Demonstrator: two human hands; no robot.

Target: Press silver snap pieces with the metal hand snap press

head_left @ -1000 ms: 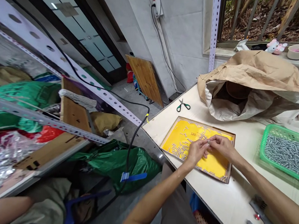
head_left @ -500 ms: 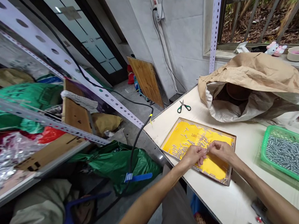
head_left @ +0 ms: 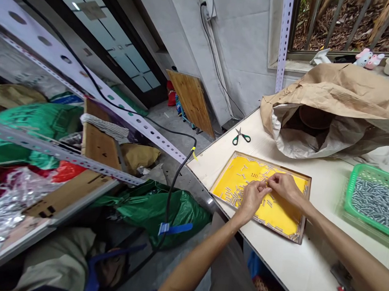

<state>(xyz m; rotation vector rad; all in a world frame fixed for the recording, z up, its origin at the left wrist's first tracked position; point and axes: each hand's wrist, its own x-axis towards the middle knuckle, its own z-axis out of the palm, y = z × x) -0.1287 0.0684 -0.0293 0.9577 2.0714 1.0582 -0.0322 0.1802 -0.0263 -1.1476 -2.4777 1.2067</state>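
A shallow tray (head_left: 284,212) with a yellow bottom and a brown rim lies near the table's front edge. Small, slim metal pieces (head_left: 232,196) are scattered over it, thickest at its left part and along the edges. Above its middle, my left hand (head_left: 253,196) is closed, thumb and fingers pinched together. My right hand (head_left: 283,186) is likewise pinched, its fingertips meeting those of the left hand or nearly so. Whatever is between the fingertips is too small to make out.
Right of the tray stands a green basket (head_left: 348,194) full of metal screws or pins. Green-handled scissors (head_left: 241,137) lie behind the tray. A large open brown paper sack (head_left: 346,91) fills the table's back. A metal device (head_left: 340,290) sits at front right.
Both hands have moved slightly toward the tray's far left, staying close together. More loose pieces now show below my right hand. The view has shifted a little.
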